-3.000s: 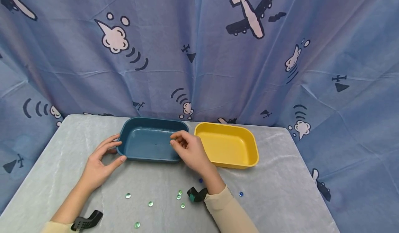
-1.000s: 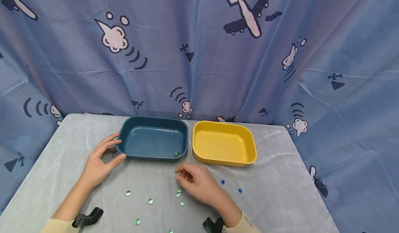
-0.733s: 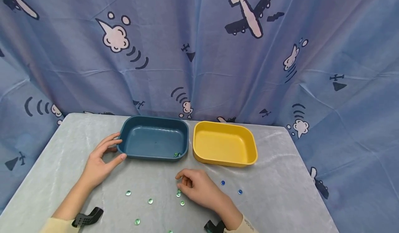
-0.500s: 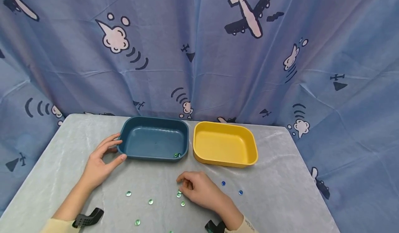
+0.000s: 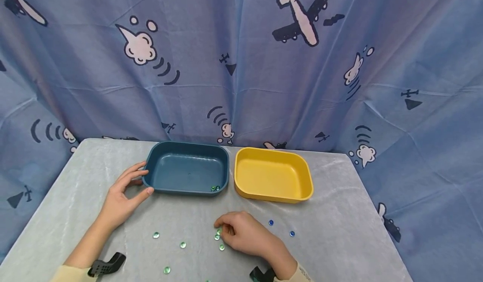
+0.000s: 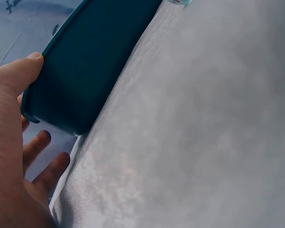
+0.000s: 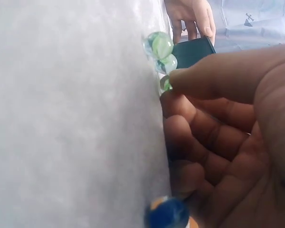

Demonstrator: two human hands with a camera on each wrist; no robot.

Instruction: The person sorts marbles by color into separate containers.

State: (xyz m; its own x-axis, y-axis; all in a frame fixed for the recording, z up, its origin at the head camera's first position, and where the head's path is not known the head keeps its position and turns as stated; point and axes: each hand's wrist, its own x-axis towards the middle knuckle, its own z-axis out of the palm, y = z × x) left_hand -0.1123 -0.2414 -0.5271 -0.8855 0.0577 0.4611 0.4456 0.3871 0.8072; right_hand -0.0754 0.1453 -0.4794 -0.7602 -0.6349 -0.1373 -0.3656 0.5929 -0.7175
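My left hand [image 5: 118,200] holds the left end of a dark blue plastic tray [image 5: 186,191], thumb on the near rim and fingers along the side. In the left wrist view the thumb [image 6: 31,69] presses that rim [image 6: 61,31], while two fingers spread below it. My right hand [image 5: 247,234] is low over the cloth, thumb and index finger pinching a green marble [image 7: 166,84]. Two more green marbles [image 7: 159,45] lie right beside its fingertips. A few small marbles [image 5: 214,188] sit in the tray's near right corner.
A yellow tray [image 5: 273,197] stands right of the blue one. Other green marbles [image 5: 183,245] are scattered on the grey cloth [image 5: 332,231] at front left. Two blue marbles [image 5: 271,222] lie right of my right hand. A patterned curtain [image 5: 241,64] hangs behind the table.
From over the blue tray, my right hand has come down toward me to the green marbles, its fingertips now meeting at one. Marbles show in the tray's corner. My left hand has stayed put.
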